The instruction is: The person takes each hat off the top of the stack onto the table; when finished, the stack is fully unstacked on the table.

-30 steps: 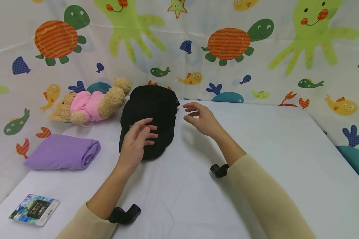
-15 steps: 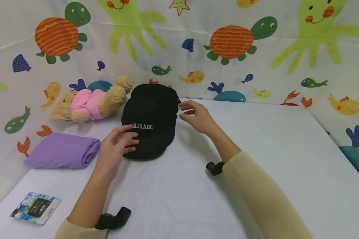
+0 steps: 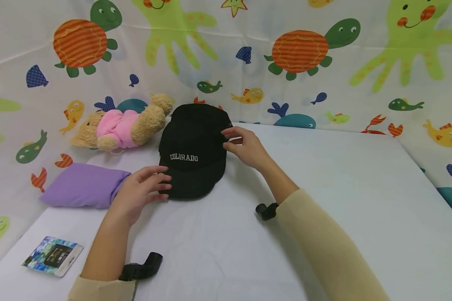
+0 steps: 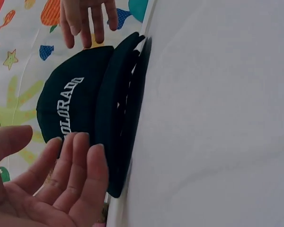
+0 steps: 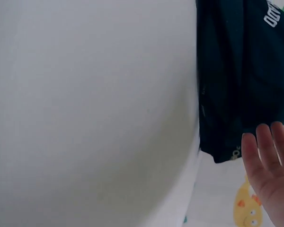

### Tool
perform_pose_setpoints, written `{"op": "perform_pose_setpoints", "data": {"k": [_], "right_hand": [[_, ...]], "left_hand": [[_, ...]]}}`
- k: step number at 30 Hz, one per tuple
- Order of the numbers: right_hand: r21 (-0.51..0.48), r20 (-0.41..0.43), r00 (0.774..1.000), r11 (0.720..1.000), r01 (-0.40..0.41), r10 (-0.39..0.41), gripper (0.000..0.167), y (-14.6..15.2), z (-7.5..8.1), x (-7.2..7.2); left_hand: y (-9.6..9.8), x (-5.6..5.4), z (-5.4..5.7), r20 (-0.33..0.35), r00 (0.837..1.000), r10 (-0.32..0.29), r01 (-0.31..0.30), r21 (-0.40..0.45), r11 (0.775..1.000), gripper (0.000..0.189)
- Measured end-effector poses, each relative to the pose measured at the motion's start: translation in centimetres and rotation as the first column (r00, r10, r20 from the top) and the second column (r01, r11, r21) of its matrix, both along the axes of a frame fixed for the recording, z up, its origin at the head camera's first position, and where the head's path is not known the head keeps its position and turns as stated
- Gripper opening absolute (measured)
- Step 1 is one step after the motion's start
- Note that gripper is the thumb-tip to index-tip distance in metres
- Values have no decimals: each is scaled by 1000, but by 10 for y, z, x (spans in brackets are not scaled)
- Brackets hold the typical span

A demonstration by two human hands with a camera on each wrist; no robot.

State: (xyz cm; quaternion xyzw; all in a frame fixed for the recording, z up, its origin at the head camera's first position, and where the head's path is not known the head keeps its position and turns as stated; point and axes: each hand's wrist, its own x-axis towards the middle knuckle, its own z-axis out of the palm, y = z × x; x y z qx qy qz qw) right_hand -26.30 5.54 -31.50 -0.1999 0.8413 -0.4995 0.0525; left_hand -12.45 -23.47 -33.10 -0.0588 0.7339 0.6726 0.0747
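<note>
A black baseball cap (image 3: 196, 142) with white COLORADO lettering lies at the back of the table, brim toward me. In the left wrist view more than one dark brim (image 4: 118, 109) shows, layered one under another, like stacked caps. My left hand (image 3: 141, 190) is at the left edge of the brim, fingers loosely bent and thumb apart. At the cap's right side, my right hand (image 3: 248, 148) has its fingertips overlapping the crown's edge. The right wrist view has the fingers (image 5: 270, 146) nearly straight beside the cap's back edge. Neither hand grips anything.
A teddy bear (image 3: 124, 127) in pink clothes lies left of the cap. Nearer stands a folded purple cloth (image 3: 84, 186), partly behind my left hand. A colourful flat packet (image 3: 53, 256) lies at front left. A sea-animal print curtain (image 3: 218, 54) hangs behind the white table (image 3: 342, 200).
My left hand has moved from over the cap to its left side, uncovering the lettering. The right hand has come in closer to the cap's right side. The cap stays in place.
</note>
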Motion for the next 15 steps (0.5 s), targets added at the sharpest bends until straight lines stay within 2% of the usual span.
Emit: {"op": "perform_pose_setpoints", "data": {"k": [7,15], "right_hand": [[-48,-9,1000,999,12,-12,38,-1,-5,-2],[-60,-8,999,998,30,-31,38,-3,-6,-6]], "left_hand": [[-6,-1,-6,113,993,-31,36,-39,999,54],[-15,2,-7,203,979,0,5,-25,1000,60]]}}
